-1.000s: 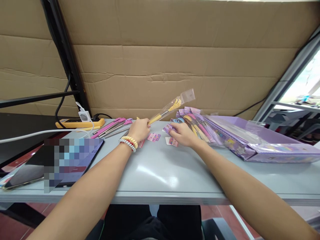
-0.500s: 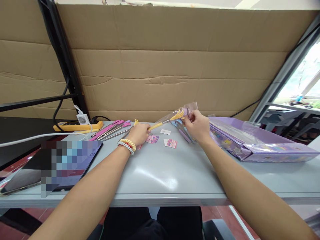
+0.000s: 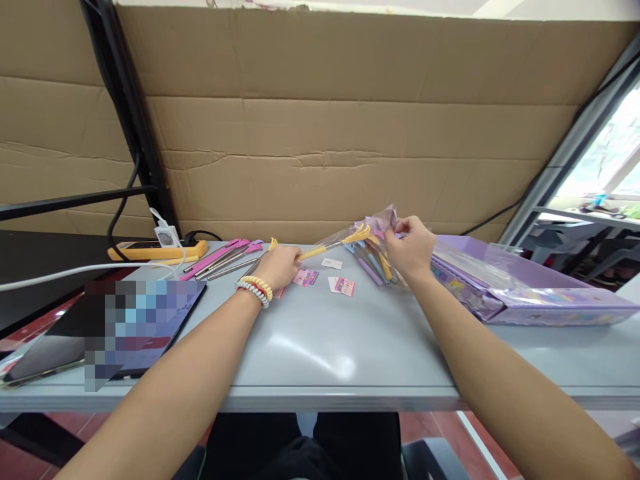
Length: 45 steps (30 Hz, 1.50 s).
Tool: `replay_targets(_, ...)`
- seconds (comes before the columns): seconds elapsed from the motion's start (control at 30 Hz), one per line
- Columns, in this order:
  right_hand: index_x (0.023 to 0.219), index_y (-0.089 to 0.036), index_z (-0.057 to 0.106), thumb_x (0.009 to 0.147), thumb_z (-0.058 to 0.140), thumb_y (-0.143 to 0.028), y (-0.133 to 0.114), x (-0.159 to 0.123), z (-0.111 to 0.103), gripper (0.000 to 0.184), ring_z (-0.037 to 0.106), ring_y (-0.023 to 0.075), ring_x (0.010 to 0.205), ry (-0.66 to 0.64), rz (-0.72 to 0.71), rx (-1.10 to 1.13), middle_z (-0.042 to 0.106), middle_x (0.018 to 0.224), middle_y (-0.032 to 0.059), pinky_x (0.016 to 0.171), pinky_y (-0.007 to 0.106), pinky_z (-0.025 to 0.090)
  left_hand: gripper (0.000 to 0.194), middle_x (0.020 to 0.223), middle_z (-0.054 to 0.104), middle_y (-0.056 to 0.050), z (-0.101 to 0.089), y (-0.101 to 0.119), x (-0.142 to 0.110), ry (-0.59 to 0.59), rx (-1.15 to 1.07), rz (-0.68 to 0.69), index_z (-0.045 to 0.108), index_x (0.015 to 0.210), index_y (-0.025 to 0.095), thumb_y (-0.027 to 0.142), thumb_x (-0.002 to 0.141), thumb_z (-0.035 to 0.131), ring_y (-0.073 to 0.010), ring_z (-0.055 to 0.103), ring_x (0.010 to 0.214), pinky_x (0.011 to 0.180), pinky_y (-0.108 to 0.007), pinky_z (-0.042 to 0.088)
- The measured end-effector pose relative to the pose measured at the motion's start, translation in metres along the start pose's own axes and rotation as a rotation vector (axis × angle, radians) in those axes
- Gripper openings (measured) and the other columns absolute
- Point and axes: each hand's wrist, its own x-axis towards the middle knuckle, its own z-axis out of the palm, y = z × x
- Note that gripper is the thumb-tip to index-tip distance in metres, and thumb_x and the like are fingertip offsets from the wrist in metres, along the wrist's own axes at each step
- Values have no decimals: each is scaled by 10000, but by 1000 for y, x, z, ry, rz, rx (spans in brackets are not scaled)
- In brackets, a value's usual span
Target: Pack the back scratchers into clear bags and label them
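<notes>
My left hand (image 3: 281, 268) is closed around the yellow handle of a back scratcher (image 3: 313, 253), whose thin metal rod and yellow claw-shaped head point right. That head lies in or against a clear plastic sleeve (image 3: 383, 220). Pinched in my right hand (image 3: 411, 248) is the sleeve's far end. Under and left of my left hand, a yellow claw head (image 3: 273, 244) on a metal rod shows. More back scratchers with pink heads (image 3: 239, 245) lie to the left. Beside my right hand rests a bunch of purple, blue and yellow-handled ones (image 3: 371, 263), partly hidden.
Small printed cards (image 3: 344, 286) lie mid-table. A purple box (image 3: 540, 307) with clear plastic in it stands at right. On the left are a tablet (image 3: 165, 333), partly blurred, a yellow power strip (image 3: 145, 251) and a white cable (image 3: 75, 275). A cardboard wall (image 3: 330, 127) closes the back.
My right hand has moved slightly right, drawing the plastic sleeve's end with it. The bunch beside it shows more. My left hand has kept its hold on the back scratcher.
</notes>
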Motion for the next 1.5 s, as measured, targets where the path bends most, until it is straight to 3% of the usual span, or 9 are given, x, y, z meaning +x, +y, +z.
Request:
replay_targets(0.33, 678, -226, 407, 658, 576, -253, -1, 6, -6, 172, 429, 135, 510, 65, 126, -7, 483, 555, -35, 527, 268, 328, 249, 831, 697, -80, 0, 0, 1, -12, 20, -49, 672, 917, 218, 212, 800, 452, -217, 634, 811, 687, -288, 454)
replay_targets(0.5, 771, -203, 465, 645, 595, -236, 3, 8, -5, 184, 493, 151, 554, 63, 184, 50, 544, 628, -12, 579, 289, 365, 268, 838, 701, -82, -1, 0, 0, -16, 33, -48, 676, 936, 217, 215, 794, 448, -222, 634, 812, 684, -294, 458)
replay_targets(0.67, 949, -179, 525, 636, 611, -256, 4, 9, -6, 334, 508, 176, 589, 57, 169, 34, 567, 658, 2, 609, 307, 380, 266, 846, 698, -88, -1, 1, 0, -20, 35, -41, 673, 931, 215, 219, 793, 446, -233, 632, 818, 684, -307, 459)
replay_targets(0.83, 692, -196, 508, 676, 515, -223, 4, 8, -5, 32, 461, 156, 587, -27, 117, -27, 560, 647, 15, 577, 281, 337, 261, 843, 693, -86, 1, 1, 0, -29, 40, -28, 677, 912, 218, 214, 798, 442, -230, 631, 827, 715, -311, 466)
replay_targets(1.1, 520, -211, 353, 749, 447, -252, 5, 5, -4, 251, 344, 121, 496, -54, 86, -83, 428, 493, -20, 503, 270, 245, 257, 820, 691, -79, 0, 1, 1, -22, 47, -31, 675, 894, 217, 205, 790, 441, -232, 630, 803, 665, -307, 457)
replay_targets(1.27, 704, -181, 576, 713, 516, -252, 8, 6, -4, 93, 469, 146, 555, -55, 57, -26, 581, 623, 14, 553, 270, 337, 255, 831, 692, -73, 0, -1, 1, -14, 47, -37, 673, 891, 221, 209, 782, 443, -228, 626, 796, 638, -300, 439)
replay_targets(1.37, 867, -166, 647, 712, 520, -237, 9, 6, -3, 213, 527, 163, 603, -71, 37, 6, 644, 707, 42, 595, 282, 382, 265, 832, 690, -79, 1, -1, 1, -20, 55, -31, 674, 892, 219, 210, 783, 432, -237, 625, 800, 647, -312, 444)
replay_targets(1.5, 822, -161, 656, 717, 529, -234, 10, 6, -2, 180, 546, 176, 614, -94, 40, -50, 658, 707, 56, 601, 293, 384, 271, 856, 686, -104, 2, 0, 1, -25, 77, -31, 669, 918, 199, 205, 779, 436, -253, 628, 815, 684, -338, 461)
